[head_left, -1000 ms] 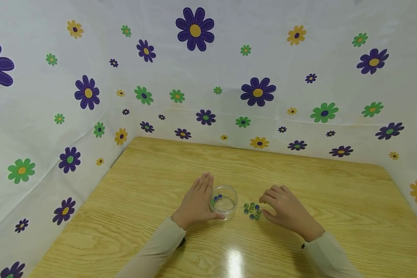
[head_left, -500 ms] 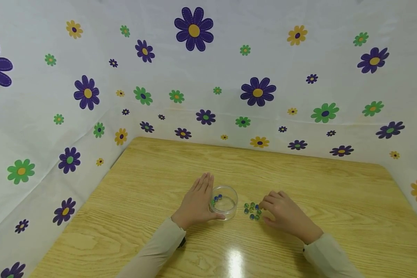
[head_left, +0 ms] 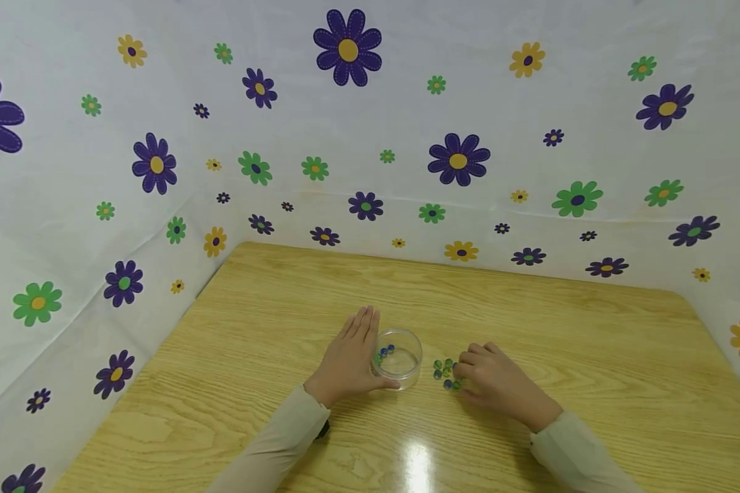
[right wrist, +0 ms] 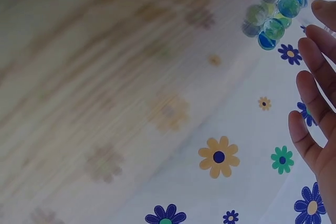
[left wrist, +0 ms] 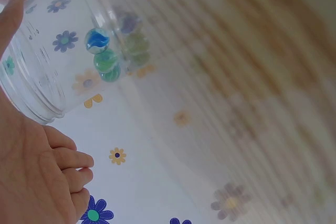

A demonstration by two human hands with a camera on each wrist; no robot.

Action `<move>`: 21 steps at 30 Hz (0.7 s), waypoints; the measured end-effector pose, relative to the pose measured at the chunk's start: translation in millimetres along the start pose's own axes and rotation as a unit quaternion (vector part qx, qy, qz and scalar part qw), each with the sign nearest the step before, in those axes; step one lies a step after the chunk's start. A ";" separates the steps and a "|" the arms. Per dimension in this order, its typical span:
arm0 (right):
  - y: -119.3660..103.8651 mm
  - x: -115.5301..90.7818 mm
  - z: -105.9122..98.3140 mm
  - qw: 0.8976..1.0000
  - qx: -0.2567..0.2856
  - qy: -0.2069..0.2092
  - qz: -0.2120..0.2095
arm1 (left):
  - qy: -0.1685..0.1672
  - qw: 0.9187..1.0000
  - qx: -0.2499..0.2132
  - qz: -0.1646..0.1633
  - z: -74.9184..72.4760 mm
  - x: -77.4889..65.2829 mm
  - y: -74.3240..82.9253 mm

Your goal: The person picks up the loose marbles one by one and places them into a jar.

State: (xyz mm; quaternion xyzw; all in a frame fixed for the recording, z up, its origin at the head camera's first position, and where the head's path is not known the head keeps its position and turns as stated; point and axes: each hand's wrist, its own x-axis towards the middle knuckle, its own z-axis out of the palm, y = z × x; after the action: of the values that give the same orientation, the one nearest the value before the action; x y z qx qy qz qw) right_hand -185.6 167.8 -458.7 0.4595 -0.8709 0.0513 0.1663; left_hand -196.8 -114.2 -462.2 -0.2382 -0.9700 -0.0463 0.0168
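Observation:
A clear round jar (head_left: 407, 366) stands on the wooden table, with a few blue and green glass marbles (head_left: 387, 350) inside. My left hand (head_left: 348, 359) rests against the jar's left side, fingers straight and thumb along its front; in the left wrist view the marbles (left wrist: 100, 51) show through the jar wall (left wrist: 47, 35). Right of the jar lies a cluster of several loose marbles (head_left: 446, 374). My right hand (head_left: 499, 380) reaches over that cluster's right edge, hiding part of it. In the right wrist view its spread fingers (right wrist: 315, 95) are beside the marbles (right wrist: 274, 29), with no marble plainly gripped.
The light wood table (head_left: 296, 294) runs back to a white wall sheet (head_left: 401, 130) printed with purple, green and yellow flowers. The same sheet hangs along the left side. A light glare spot (head_left: 416, 462) lies on the table's near part.
My right hand has lowered and moved slightly left onto the marble cluster, its fingers drawing nearer the marbles. The left hand and the jar have stayed in place.

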 end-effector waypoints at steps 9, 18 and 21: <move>-1.0 2.6 3.2 1.000 -0.008 -0.030 0.005 | -0.002 1.000 0.000 0.000 -0.7 0.1 -0.2; -1.4 5.5 4.9 0.999 -0.010 -0.032 0.006 | -0.002 1.000 -0.002 0.003 -2.4 -1.4 0.5; -1.5 5.5 4.2 0.999 -0.011 -0.036 0.006 | 0.000 1.000 -0.002 0.004 -2.1 -1.5 0.3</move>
State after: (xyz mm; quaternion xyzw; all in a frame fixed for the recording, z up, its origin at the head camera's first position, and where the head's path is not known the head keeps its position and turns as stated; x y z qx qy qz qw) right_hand -188.3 161.7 -460.9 0.4544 -0.8794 0.0259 0.1397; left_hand -195.3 -114.9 -460.1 -0.2423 -0.9688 -0.0486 0.0167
